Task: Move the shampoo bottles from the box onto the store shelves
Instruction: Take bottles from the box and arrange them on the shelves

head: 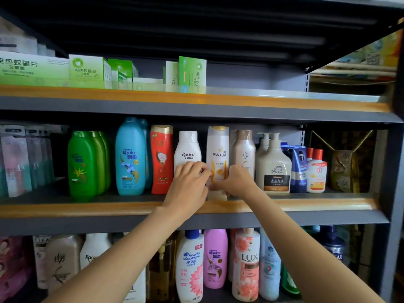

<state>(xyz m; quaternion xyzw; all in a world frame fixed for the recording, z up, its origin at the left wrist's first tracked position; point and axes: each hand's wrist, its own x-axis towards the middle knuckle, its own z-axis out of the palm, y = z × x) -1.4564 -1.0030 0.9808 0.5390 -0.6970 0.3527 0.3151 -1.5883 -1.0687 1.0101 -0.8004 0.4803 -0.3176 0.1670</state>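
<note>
A white and gold Pantene shampoo bottle (218, 154) stands upright on the middle shelf (306, 204), between a white Raclen bottle (188, 147) and a beige bottle (243, 149). My left hand (189, 184) curls its fingers round the Pantene bottle's left side, partly covering the Raclen bottle's lower half. My right hand (237, 180) grips the same bottle low on its right side. The box is out of view.
The middle shelf also holds green bottles (84, 165), a blue Rejoice bottle (130, 158), a red bottle (161, 158), a pump bottle (274, 167) and small bottles further right. Green cartons (87, 71) sit on the top shelf. More shampoo bottles crowd the lower shelf (216, 256).
</note>
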